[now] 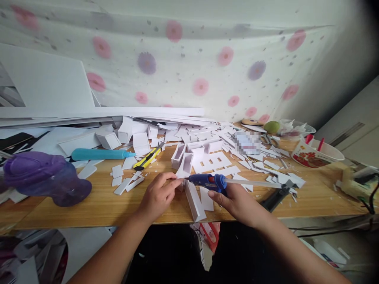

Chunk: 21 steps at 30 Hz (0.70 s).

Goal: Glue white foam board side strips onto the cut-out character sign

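My right hand is wrapped round a blue hot glue gun, with a clear glue stick sticking out of its back. The nozzle points left, right by the fingertips of my left hand. Those fingers are pinched on a white foam-board piece, mostly hidden behind them. Just beyond stands a narrow white open box. A long folded white strip lies between my hands, reaching toward the table's front edge. Behind the gun is a white panel with square cut-outs.
A yellow utility knife and a turquoise bottle lie left of centre. At far left is a purple translucent container. White offcuts cover the back. On the right are a black tool and a paper bowl.
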Each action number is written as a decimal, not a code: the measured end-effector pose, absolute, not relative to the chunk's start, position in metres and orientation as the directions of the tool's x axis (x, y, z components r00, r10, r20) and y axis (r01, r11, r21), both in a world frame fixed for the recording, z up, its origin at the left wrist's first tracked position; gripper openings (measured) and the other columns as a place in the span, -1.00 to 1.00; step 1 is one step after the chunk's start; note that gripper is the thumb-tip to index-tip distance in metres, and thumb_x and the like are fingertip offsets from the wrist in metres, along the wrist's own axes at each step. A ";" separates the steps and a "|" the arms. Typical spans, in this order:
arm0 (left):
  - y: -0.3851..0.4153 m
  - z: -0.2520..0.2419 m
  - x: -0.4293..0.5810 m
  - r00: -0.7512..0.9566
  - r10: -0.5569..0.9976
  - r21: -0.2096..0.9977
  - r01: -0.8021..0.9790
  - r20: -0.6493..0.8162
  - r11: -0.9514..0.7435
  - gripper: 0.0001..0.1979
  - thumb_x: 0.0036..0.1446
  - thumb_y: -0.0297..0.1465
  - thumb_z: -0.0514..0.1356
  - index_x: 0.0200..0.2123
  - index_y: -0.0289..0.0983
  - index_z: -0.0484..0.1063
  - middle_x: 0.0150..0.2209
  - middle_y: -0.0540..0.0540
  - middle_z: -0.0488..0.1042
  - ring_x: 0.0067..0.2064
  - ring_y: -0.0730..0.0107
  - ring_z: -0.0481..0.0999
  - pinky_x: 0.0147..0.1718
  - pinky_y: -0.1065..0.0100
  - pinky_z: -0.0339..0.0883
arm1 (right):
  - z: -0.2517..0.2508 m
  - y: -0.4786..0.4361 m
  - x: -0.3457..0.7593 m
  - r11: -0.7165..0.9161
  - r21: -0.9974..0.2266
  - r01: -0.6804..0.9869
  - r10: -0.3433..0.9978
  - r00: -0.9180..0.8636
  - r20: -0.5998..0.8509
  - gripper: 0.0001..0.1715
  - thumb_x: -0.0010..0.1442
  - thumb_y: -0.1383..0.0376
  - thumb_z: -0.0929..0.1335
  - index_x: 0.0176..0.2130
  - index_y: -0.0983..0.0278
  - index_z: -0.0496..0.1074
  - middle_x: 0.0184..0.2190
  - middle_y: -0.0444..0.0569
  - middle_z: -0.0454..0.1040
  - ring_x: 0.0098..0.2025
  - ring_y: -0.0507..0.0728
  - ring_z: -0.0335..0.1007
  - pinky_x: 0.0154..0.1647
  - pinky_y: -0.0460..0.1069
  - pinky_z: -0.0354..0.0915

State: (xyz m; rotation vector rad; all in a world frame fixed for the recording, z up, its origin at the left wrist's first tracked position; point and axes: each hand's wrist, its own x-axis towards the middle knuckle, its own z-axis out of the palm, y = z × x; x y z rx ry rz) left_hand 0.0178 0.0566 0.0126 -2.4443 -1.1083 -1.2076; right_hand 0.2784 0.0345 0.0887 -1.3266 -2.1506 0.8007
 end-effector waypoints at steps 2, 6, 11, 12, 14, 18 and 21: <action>0.056 0.013 0.018 0.386 0.539 0.142 0.700 0.749 -0.700 -0.60 0.12 -0.70 0.09 -0.04 -0.24 0.45 -0.10 -0.13 0.41 -0.10 0.36 0.47 -0.09 0.31 0.42 | 0.082 0.033 0.281 0.319 -0.762 0.563 0.915 -0.394 0.092 -0.51 0.29 -0.01 0.26 0.01 0.24 0.46 -0.24 0.02 0.56 -0.19 0.23 0.48 -0.15 0.07 0.37; 0.055 0.013 0.018 0.387 0.540 0.148 0.696 0.748 -0.703 -0.59 0.12 -0.69 0.11 -0.01 -0.24 0.44 -0.11 -0.13 0.42 -0.09 0.36 0.47 -0.07 0.32 0.42 | 0.068 0.028 0.286 0.204 -0.848 0.489 0.942 -0.333 0.035 -0.48 0.27 -0.06 0.26 -0.07 0.28 0.47 -0.43 -0.02 0.50 -0.31 0.20 0.46 -0.27 0.04 0.39; 0.054 0.015 0.021 0.369 0.554 0.163 0.706 0.746 -0.690 -0.62 0.14 -0.65 0.14 0.00 -0.23 0.41 -0.11 -0.14 0.42 -0.09 0.33 0.48 -0.07 0.29 0.42 | 0.063 0.028 0.285 0.159 -0.891 0.426 0.959 -0.282 0.036 -0.47 0.24 -0.10 0.28 -0.14 0.28 0.46 -0.50 -0.05 0.45 -0.36 0.19 0.44 -0.34 0.03 0.39; 0.054 0.016 0.021 0.367 0.558 0.165 0.709 0.744 -0.686 -0.64 0.14 -0.64 0.14 -0.02 -0.23 0.40 -0.11 -0.14 0.42 -0.09 0.32 0.48 -0.07 0.29 0.42 | 0.064 0.028 0.284 0.163 -0.893 0.420 0.958 -0.284 0.041 -0.47 0.23 -0.11 0.28 -0.15 0.27 0.46 -0.50 -0.05 0.44 -0.35 0.19 0.44 -0.35 0.03 0.39; 0.054 0.017 0.021 0.369 0.568 0.165 0.716 0.736 -0.679 -0.67 0.15 -0.63 0.14 -0.04 -0.23 0.40 -0.11 -0.14 0.42 -0.08 0.32 0.48 -0.07 0.29 0.42 | 0.065 0.026 0.283 0.180 -0.894 0.410 0.956 -0.289 0.060 -0.49 0.24 -0.09 0.27 -0.16 0.27 0.46 -0.48 -0.03 0.46 -0.33 0.20 0.44 -0.33 0.04 0.40; 0.055 0.021 0.020 0.379 0.560 0.168 0.699 0.737 -0.695 -0.69 0.16 -0.61 0.14 -0.06 -0.21 0.40 -0.12 -0.12 0.43 -0.09 0.30 0.48 -0.07 0.28 0.41 | 0.062 0.011 0.295 0.283 -0.864 0.416 0.951 -0.235 0.198 -0.57 0.27 -0.02 0.26 -0.18 0.25 0.46 -0.36 0.01 0.52 -0.26 0.18 0.46 -0.24 0.02 0.40; 0.058 0.023 0.017 0.396 0.538 0.159 0.677 0.744 -0.719 -0.70 0.16 -0.57 0.17 -0.06 -0.17 0.43 -0.12 -0.10 0.45 -0.13 0.26 0.50 -0.06 0.24 0.38 | 0.053 -0.004 0.323 0.399 -0.753 0.524 0.916 -0.250 0.312 -0.63 0.22 0.02 0.30 -0.18 0.25 0.46 -0.36 -0.01 0.54 -0.34 0.14 0.47 -0.27 -0.02 0.39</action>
